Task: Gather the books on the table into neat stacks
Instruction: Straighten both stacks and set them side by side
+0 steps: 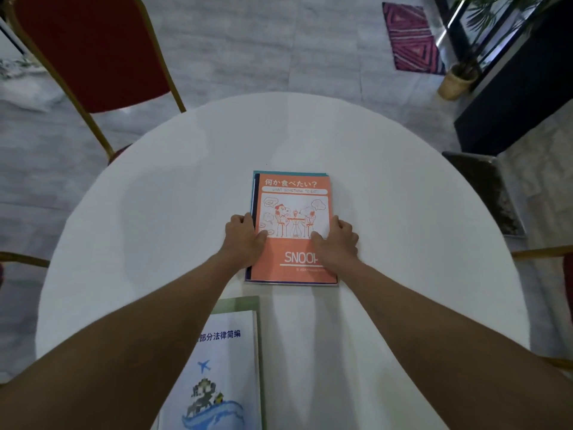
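Head view of a round white tabletop [155,212]. At its centre lies a stack of books, topped by an orange book [294,225] printed with a cartoon drawing and the partly covered word "SNOOP". Beneath it, a dark blue book [255,193] shows as a strip along the 9 o'clock edge, and a teal book [290,173] projects slightly at the 12 o'clock edge; the edges are nearly flush.

The left hand [245,240] presses against the stack's 9 o'clock side, thumb laid on the orange cover, fingers curled down along the edge. The right hand [336,240] mirrors it on the 3 o'clock side, thumb on the cover and fingers wrapped over the edge. Both hands thus clasp the stack between them while it rests flat on the tabletop.

At 6 o'clock from the stack, near the viewer and apart from it, lies a second pile: a white book [223,367] with Chinese characters, a blue aeroplane and a wave drawing, lying on a pale green book [245,304] whose margin shows at 12 and 3 o'clock.

Beyond the tabletop, a red chair [93,51] with a gold frame stands at 11 o'clock, a patterned pink mat [409,38] lies on the floor at 1 o'clock, and a potted plant [455,82] stands just beside it.
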`<state>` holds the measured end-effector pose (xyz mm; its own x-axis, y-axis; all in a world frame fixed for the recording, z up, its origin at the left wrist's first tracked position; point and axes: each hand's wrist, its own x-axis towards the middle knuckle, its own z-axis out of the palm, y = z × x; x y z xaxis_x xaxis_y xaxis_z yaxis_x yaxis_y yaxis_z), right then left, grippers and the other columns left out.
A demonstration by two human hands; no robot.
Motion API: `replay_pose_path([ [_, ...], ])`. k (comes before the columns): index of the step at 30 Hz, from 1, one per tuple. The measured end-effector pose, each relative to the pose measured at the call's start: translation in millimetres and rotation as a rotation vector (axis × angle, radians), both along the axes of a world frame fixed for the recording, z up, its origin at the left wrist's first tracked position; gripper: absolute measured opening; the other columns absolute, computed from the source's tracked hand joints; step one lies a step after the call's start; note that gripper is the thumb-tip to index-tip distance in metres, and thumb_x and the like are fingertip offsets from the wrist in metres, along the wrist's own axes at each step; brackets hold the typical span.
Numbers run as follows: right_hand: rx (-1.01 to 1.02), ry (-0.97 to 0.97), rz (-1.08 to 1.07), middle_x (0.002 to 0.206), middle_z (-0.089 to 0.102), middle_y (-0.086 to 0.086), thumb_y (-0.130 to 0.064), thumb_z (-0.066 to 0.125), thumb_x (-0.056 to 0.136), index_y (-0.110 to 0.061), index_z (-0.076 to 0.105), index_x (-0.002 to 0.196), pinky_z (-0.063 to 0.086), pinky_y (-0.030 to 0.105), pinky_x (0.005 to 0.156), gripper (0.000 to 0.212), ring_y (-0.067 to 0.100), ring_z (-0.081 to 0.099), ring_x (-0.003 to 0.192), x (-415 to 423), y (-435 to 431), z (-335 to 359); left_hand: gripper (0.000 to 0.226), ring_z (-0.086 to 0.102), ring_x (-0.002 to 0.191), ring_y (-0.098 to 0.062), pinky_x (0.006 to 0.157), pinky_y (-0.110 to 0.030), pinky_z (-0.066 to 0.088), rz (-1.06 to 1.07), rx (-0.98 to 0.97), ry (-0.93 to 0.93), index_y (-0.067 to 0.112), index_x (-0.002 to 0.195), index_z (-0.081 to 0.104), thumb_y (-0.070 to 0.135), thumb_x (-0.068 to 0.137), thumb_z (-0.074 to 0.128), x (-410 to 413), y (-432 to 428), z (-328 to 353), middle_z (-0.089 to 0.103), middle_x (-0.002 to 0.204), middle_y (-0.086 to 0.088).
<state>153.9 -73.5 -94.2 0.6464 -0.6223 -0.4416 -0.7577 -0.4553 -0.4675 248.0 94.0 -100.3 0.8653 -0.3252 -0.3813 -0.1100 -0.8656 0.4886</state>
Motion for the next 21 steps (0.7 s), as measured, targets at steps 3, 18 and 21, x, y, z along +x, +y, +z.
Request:
replay_pose_path([
  [3,-0.063,-0.041,-0.020,0.158,0.032,0.008,-0.044,0.054,0.097,-0.016,0.030,0.152,0.033,0.048,0.112,0.066,0.033,0.031,0.143,-8.1,10.0,5.8,0.052,0.036,0.133,-0.033,0.105,-0.043,0.039,-0.017,0.037,0.012,0.006,0.139,0.036,0.040,0.099,0.045,-9.5,13.7,10.0,0.036,0.144,-0.018],
  [18,0.232,-0.121,0.178,0.138,0.052,0.009,-0.057,0.066,0.085,-0.011,0.046,0.142,0.043,0.041,0.109,0.076,0.028,0.051,0.129,-125.4,114.2,10.7,0.066,0.030,0.131,-0.039,0.110,-0.042,0.024,0.239,0.051,-0.109,-0.009,0.139,0.035,0.033,0.095,0.057,-141.1,158.1,35.2,0.033,0.140,-0.028],
  [21,0.265,-0.054,0.221,0.140,0.050,0.009,-0.063,0.066,0.082,-0.010,0.045,0.146,0.042,0.040,0.111,0.085,0.027,0.049,0.132,-147.4,135.3,3.7,0.073,0.024,0.137,-0.039,0.114,-0.042,0.022,0.319,-0.037,-0.101,-0.008,0.145,0.026,0.030,0.092,0.061,-163.0,173.6,31.9,0.023,0.146,-0.027],
])
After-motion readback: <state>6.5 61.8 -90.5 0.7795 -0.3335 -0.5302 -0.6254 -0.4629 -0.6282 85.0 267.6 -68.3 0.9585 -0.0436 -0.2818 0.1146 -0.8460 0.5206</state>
